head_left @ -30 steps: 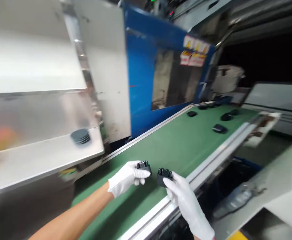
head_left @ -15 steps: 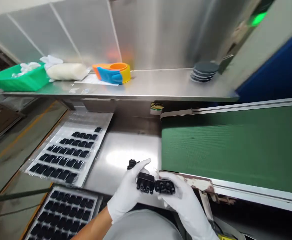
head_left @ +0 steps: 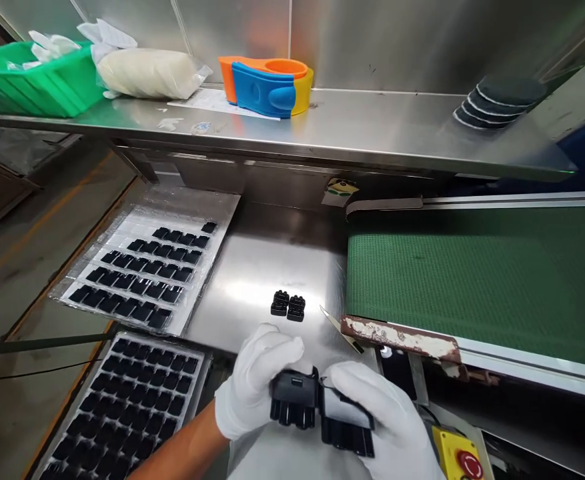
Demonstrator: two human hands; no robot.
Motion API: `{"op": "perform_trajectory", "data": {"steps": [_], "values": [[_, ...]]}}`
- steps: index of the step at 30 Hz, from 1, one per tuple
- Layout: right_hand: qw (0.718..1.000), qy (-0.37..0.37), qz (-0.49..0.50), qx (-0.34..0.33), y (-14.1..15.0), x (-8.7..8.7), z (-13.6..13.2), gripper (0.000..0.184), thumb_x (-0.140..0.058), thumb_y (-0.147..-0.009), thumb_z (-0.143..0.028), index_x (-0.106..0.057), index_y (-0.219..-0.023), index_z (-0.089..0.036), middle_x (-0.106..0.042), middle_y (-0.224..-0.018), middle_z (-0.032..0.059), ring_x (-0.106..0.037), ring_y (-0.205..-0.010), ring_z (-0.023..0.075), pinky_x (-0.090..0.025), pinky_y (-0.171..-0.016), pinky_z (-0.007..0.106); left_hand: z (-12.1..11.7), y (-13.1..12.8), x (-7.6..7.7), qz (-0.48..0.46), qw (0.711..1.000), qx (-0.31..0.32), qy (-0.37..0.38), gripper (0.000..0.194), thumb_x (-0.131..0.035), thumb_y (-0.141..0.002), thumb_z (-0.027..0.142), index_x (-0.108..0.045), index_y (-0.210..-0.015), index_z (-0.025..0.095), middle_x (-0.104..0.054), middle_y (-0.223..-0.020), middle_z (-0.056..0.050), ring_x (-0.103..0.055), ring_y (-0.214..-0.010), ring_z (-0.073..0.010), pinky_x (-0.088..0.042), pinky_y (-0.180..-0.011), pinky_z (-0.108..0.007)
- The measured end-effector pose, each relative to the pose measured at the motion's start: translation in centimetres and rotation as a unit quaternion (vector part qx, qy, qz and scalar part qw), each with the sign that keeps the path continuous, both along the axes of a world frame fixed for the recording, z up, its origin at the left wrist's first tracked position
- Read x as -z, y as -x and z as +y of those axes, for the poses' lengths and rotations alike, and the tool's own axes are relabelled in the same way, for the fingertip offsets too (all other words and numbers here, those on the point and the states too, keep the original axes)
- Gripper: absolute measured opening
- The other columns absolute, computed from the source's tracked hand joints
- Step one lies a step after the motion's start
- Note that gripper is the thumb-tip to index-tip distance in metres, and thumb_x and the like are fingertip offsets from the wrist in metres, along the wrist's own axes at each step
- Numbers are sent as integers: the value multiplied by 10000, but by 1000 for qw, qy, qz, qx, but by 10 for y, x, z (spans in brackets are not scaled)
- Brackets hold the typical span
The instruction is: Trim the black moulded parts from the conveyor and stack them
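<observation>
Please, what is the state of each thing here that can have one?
Left hand, gloved, gripping one black part
Right hand, gloved, gripping a second black part
Small black parts, lying on metal surface
White sheet, partly covered with black pieces
Green bin, uncovered, white items inside
Dark discs, stacked
Green belt, moving or stopped: cannot tell
Red button, pressed or not: cannot tell

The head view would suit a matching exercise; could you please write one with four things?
1. white-gloved left hand
2. green plastic bin
3. round red button
4. stack of dark flat discs

A. on a yellow box
B. right end of the steel shelf
C. left end of that shelf
D. holding a black plastic part

Pairs: 1-D; 2-C; 3-A; 4-B
</observation>
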State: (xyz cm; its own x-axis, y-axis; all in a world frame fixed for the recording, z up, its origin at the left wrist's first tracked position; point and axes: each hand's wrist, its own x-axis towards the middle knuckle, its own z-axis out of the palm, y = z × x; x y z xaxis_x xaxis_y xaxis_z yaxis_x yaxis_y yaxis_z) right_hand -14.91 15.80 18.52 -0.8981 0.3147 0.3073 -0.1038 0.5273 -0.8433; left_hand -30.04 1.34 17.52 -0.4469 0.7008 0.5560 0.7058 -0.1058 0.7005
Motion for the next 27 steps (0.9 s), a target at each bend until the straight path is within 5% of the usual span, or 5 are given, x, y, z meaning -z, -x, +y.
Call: {"op": "perform_trajectory", "data": {"steps": [10, 13, 16, 19, 27], "values": [[994, 105, -10, 26, -4, -4, 0, 418, -734, -755, -135, -698, -1138, -299, -759, -991, 22, -725, -852, 166, -601, -750, 218, -1, -8, 3, -91, 987, 134, -9, 270, -585, -790, 47, -509, -962, 242, -591, -709, 29, -544, -605, -106, -427, -607, -247], [974, 195, -106, 52, -6, -1, -1, 275, -779, -717, -220, -745, -987, -261, -768, -937, 24, -727, -805, 177, -601, -705, 220, -7, -15, -1, -266, 950, 77, 145, 298, -746, -713, 143, -514, -883, 219, -614, -725, 34, -561, -619, -109, -441, -583, -220], [942, 239, -223, 80, -5, -2, 2, 260, -742, -695, -221, -749, -955, -230, -761, -915, 19, -712, -798, 189, -587, -696, 241, -7, -18, -8, -389, 864, 2, 320, 262, -790, -672, 226, -570, -810, 189, -632, -725, 25, -566, -640, -125, -423, -561, -217], [924, 206, -315, 71, -2, -6, 10, 279, -640, -699, -170, -744, -952, -224, -744, -871, -6, -683, -773, 178, -546, -676, 246, -1, -15, -14, -402, 833, -23, 380, 133, -727, -717, 252, -631, -763, 173, -646, -728, 10, -569, -668, -142, -410, -575, -228], [937, 79, -339, 18, 4, -3, 26, 168, -576, -733, -185, -706, -833, -225, -709, -872, 4, -628, -783, 173, -492, -719, 284, 14, -15, -23, -318, 842, -24, 436, 80, -622, -760, 227, -664, -718, 172, -621, -662, 12, -531, -633, -138, -348, -573, -247]]}}
